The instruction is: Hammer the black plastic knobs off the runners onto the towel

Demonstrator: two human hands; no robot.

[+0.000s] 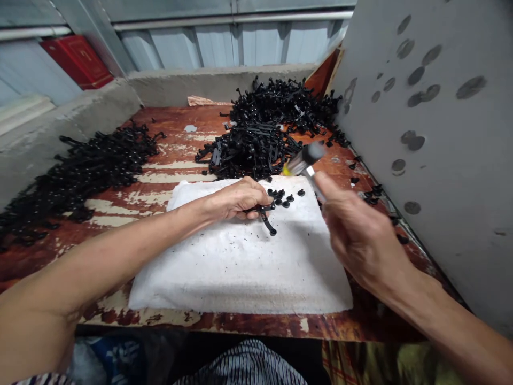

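My left hand is closed on a black plastic sprue piece, pressing it down on a white cloth pad. One arm of the piece sticks out below my fingers. My right hand is raised to the right of it, wrapped round a tool with a black and yellow handle, blurred by motion. Several small round black parts lie loose on the cloth just beyond my left hand.
A pile of black plastic sprues lies at the back of the worn red wooden table, another pile at the left. A grey spotted board stands on the right, a concrete ledge behind.
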